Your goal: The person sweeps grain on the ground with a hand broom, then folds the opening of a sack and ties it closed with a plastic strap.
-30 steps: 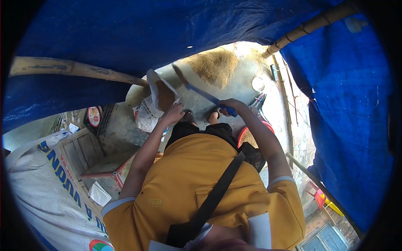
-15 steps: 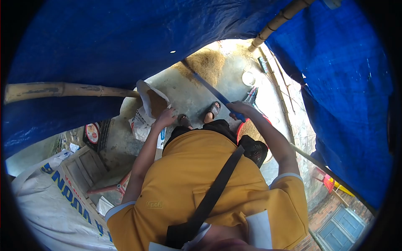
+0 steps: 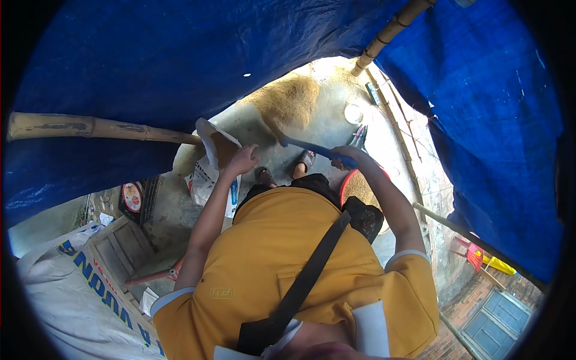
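Note:
My right hand [image 3: 346, 157] is wrapped round the blue handle of a long broom [image 3: 312, 147]. Its tan far end is smeared by motion and angles toward the spread grain [image 3: 291, 99] on the concrete floor. Over at the left, my left hand [image 3: 243, 161] is held out with fingers apart, beside the mouth of a white sack [image 3: 208, 133]. Brown grain [image 3: 225, 150] shows inside that sack. A red-rimmed basin of grain [image 3: 359, 187] stands below my right forearm, partly hidden by it and by a dark cloth [image 3: 364, 216].
Blue tarpaulin [image 3: 138, 54] hangs low overhead, with bamboo poles [image 3: 102, 127] at left and upper right [image 3: 393, 30]. A white bucket [image 3: 353, 113] stands at the far right of the floor. At lower left are a large printed sack [image 3: 66, 294] and a wooden panel [image 3: 123, 246].
The broom's far end has swung down and nearer my feet, away from the tarpaulin edge. My left hand has moved slightly right and up, its fingers spreading.

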